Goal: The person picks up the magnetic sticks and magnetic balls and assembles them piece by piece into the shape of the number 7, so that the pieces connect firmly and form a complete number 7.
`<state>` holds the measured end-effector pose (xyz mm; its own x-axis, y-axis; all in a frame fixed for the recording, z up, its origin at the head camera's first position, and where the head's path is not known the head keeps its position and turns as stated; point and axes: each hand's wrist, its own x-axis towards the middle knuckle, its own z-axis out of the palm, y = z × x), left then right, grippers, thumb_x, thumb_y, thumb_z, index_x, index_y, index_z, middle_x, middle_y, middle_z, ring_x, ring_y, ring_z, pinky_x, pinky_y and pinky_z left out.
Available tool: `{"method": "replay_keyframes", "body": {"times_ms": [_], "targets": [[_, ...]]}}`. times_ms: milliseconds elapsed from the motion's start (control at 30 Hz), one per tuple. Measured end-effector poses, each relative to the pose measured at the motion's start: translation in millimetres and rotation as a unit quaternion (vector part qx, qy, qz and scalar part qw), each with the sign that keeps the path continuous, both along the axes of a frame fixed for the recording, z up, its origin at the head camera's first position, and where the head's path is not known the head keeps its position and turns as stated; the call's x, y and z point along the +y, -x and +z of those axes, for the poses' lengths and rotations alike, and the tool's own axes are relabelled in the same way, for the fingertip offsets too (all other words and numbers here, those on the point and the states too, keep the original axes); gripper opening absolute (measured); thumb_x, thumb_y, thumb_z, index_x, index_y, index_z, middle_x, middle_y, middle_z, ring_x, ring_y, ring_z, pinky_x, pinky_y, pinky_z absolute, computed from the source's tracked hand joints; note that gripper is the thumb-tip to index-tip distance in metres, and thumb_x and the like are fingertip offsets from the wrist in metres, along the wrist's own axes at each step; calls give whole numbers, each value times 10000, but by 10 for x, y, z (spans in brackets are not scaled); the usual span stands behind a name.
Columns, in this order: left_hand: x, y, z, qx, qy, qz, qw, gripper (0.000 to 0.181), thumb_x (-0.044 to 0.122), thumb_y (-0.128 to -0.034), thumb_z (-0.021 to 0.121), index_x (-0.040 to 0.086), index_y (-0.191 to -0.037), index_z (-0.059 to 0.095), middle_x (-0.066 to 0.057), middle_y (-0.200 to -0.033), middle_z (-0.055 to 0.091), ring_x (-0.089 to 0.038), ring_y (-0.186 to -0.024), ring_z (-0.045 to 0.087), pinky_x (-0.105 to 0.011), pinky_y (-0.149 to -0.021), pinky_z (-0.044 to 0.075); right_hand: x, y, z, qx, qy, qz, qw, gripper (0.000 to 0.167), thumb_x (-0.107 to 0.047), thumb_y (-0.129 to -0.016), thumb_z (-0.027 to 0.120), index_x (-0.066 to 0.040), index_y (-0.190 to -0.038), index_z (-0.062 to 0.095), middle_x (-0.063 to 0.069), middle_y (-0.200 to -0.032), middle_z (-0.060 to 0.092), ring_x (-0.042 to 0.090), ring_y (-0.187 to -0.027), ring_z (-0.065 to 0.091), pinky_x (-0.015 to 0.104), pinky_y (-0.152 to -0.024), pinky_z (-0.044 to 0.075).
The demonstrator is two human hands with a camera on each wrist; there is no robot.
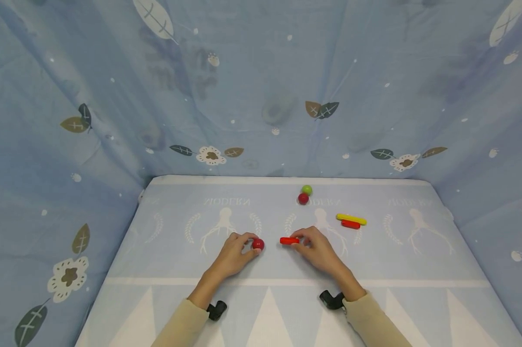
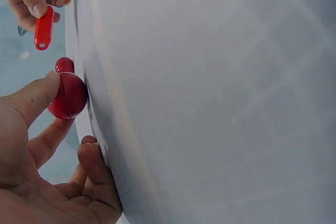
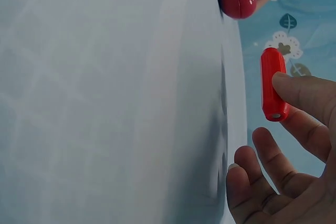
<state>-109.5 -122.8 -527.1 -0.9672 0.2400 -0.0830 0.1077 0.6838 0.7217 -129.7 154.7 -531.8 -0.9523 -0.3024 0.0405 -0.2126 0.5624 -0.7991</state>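
Between thumb and index finger, the left hand (image 1: 232, 256) pinches a glossy red ball (image 1: 258, 245), which has a seam round it in the left wrist view. The ball is at the tabletop; whether it bears on the cloth I cannot tell. Facing it from the right, the right hand (image 1: 319, 250) holds a short red rod (image 1: 288, 240) by its right part, thumb on one side. In the right wrist view this rod (image 3: 272, 82) appears raised off the cloth, with the other fingers loosely bent below. A small gap separates ball and rod.
Farther back on the table (image 1: 269, 270) a green ball (image 1: 306, 190) sits against a second red ball (image 1: 303, 198). At the right, a yellow rod (image 1: 351, 219) lies alongside another red rod (image 1: 350, 224). A blue patterned curtain (image 1: 261, 96) surrounds the table's back and sides.
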Motion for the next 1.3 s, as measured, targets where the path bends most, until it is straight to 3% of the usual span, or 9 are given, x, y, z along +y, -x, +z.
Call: {"method": "replay_keyframes", "body": {"times_ms": [333,667,1000,1300], "targets": [[8,7,-24,66,67,-18,10000,382,292,-914,756,156,-1257,654,-94,-1038,530,-198,-918,495,-372,-736,431,-89,-11,-44,-59,-5,86,9999,230,-120,-872,792,-207,-1079,742,-39,-979,584,161,-841,530,305,-729,486],[15,10,24,152,94,-85,9998,381,281,-905,765,145,-1244,659,-118,-1029,537,-217,-911,501,-387,-738,436,-195,-6,-49,85,-89,304,9995,208,-126,-880,781,-183,-1076,737,1,-964,580,165,-832,511,316,-719,461],[2,16,-26,73,61,-105,9999,394,288,-905,767,155,-1259,659,-99,-1026,531,-196,-908,493,-379,-740,431,-296,0,-110,134,-210,419,9988,176,-150,-877,791,-184,-1043,743,-39,-937,581,146,-810,495,308,-701,446],[-9,25,-25,98,69,-144,9998,373,274,-906,766,166,-1248,665,-93,-1008,528,-196,-901,481,-377,-737,421,-361,-11,-57,42,-217,384,9990,165,-157,-889,780,-165,-1050,744,3,-956,582,180,-827,504,334,-719,437]]}}
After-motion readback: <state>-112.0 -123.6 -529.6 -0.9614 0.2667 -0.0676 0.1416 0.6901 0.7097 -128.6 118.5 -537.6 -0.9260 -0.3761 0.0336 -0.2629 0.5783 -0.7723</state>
